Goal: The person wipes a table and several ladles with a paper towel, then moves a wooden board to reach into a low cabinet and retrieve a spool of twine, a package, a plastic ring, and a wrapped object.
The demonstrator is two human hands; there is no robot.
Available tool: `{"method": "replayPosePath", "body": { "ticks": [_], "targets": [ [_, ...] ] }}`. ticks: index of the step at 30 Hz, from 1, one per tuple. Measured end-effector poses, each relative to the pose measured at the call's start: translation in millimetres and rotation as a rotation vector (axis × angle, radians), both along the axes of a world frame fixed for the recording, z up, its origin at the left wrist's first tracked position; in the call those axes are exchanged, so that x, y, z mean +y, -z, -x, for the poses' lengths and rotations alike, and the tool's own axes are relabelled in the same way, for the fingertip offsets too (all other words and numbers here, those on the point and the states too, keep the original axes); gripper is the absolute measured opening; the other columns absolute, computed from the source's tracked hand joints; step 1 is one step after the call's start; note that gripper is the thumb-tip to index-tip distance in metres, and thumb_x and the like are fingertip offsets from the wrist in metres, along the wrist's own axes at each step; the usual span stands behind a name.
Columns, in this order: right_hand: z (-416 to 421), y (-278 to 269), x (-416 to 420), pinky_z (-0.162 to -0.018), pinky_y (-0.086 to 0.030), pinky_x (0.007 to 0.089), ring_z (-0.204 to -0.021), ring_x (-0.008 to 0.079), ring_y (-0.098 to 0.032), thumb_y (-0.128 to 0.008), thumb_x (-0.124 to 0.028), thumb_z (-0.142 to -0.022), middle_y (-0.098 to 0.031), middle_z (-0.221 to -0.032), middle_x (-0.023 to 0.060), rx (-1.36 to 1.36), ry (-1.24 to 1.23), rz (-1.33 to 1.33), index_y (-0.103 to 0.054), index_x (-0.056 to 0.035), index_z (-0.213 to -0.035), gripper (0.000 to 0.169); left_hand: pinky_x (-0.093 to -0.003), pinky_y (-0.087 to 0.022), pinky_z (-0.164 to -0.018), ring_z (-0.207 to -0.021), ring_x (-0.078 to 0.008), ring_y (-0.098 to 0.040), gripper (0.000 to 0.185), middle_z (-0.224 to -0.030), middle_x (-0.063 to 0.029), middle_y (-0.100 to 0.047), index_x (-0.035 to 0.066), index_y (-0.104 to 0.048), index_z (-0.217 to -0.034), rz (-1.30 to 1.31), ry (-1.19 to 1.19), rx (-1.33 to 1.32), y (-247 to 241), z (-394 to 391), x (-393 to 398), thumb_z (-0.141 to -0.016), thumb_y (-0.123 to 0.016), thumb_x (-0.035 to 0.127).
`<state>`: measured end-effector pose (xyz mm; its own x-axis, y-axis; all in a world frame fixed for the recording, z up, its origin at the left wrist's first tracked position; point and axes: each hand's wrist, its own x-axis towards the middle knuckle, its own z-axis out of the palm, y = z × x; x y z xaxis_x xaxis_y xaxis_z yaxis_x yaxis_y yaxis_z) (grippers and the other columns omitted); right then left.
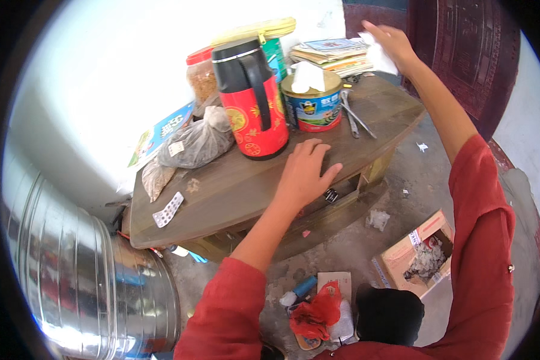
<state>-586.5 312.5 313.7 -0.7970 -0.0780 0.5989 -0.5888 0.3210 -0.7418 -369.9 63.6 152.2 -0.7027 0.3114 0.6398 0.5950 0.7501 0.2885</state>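
Note:
My left hand [303, 171] rests on the wooden table [373, 121] near its front edge, fingers apart and holding nothing. Just beyond its fingertips stands a red and black vacuum flask [252, 101] with a black handle. A round tin [314, 110] with a gold lid is close by, and a crumpled white tissue [308, 76] lies on that lid. At the far right end of the table, my right hand [396, 45] is raised, gripping a white tissue or paper [381, 56] beside a stack of books and papers [335, 54].
An adjustable wrench [350, 114] lies right of the tin. Leftward are a red-lidded jar [201, 74], a tied plastic bag [198, 141] and a blister pack [168, 210]. A shiny metal drum [90, 270] borders the table; a cardboard box [398, 261] and red plastic bag [317, 312] sit below.

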Motion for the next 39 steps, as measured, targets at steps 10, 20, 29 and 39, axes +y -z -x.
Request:
{"method": "replayPosePath", "body": {
  "ticks": [10,20,29,39],
  "targets": [
    [-25.8,207.8,118.5,-0.104,-0.030,0.0493,-0.130,0.0291,-0.039,-0.041,-0.050,-0.093,-0.045,-0.138,0.0143,0.045,0.199,-0.673,-0.049,-0.0105,-0.133,0.056,-0.0419,-0.039,-0.096,-0.113,-0.0353,-0.049,0.047,-0.122,-0.0189,-0.051,0.000,-0.055,-0.115,0.052,0.025,-0.058,-0.3,3.5,12.7,-0.084,-0.065,0.033],
    [21.2,167.7,70.9,-0.111,-0.016,0.0564,-0.141,0.0299,-0.021,-0.024,-0.053,-0.096,-0.023,-0.153,0.0110,-0.025,-0.007,-1.095,-0.026,-0.0185,-0.147,0.061,-0.0421,-0.038,-0.097,-0.114,-0.0357,-0.048,0.048,-0.124,-0.0188,-0.051,0.001,-0.054,-0.117,0.159,0.064,-0.134,-10.3,-2.1,17.7,-0.083,-0.066,0.032],
    [149.9,159.9,59.9,-0.108,-0.021,0.0592,-0.136,0.0272,-0.031,-0.032,-0.054,-0.091,-0.033,-0.148,0.0092,-0.348,0.451,-1.067,-0.038,-0.0128,-0.141,0.064,-0.0436,-0.038,-0.096,-0.114,-0.0368,-0.047,0.053,-0.124,-0.0204,-0.049,0.000,-0.053,-0.118,0.214,0.089,-0.162,-10.6,2.7,18.6,-0.082,-0.067,0.036],
    [38.7,164.0,23.2,-0.113,-0.012,0.0522,-0.142,0.0246,-0.019,-0.025,-0.050,-0.097,-0.023,-0.153,0.0079,-0.043,-0.062,-1.123,-0.025,-0.0123,-0.146,0.062,-0.0437,-0.037,-0.097,-0.115,-0.0372,-0.046,0.054,-0.125,-0.0205,-0.049,0.001,-0.052,-0.120,0.248,0.065,-0.159,-14.2,-0.7,18.2,-0.081,-0.068,0.035]
  ]
}}
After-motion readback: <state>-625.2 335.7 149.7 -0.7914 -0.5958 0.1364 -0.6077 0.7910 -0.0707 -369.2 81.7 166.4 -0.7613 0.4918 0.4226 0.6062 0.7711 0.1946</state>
